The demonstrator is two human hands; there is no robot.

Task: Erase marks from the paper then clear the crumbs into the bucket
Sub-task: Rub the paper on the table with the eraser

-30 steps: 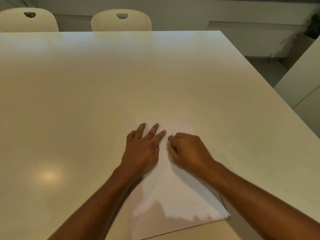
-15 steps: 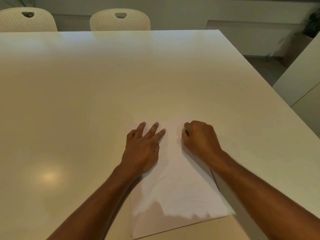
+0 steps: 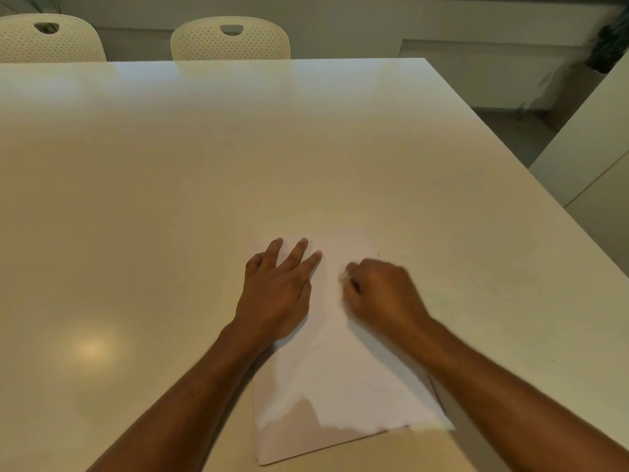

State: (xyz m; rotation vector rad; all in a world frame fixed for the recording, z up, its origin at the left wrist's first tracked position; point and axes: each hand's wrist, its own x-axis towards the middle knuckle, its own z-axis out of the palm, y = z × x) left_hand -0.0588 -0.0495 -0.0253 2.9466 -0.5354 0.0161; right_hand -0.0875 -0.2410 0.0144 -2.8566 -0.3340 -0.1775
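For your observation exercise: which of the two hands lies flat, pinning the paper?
The left hand, fingers spread flat on the paper; the right hand is curled into a fist.

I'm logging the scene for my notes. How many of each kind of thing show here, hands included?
Hands: 2, left hand, right hand
Paper sheets: 1, paper
Tables: 1, table
Chairs: 2, left chair, right chair
Total: 6
No bucket in view.

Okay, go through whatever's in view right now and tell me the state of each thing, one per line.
Paper: flat on the table, pinned by the left hand.
Left hand: open, palm down, fingers spread on the paper.
Right hand: closed in a fist on the paper; something pale, probably the eraser, shows at its fingertips.
Table: bare apart from the paper.
Chairs: pushed in, unoccupied.
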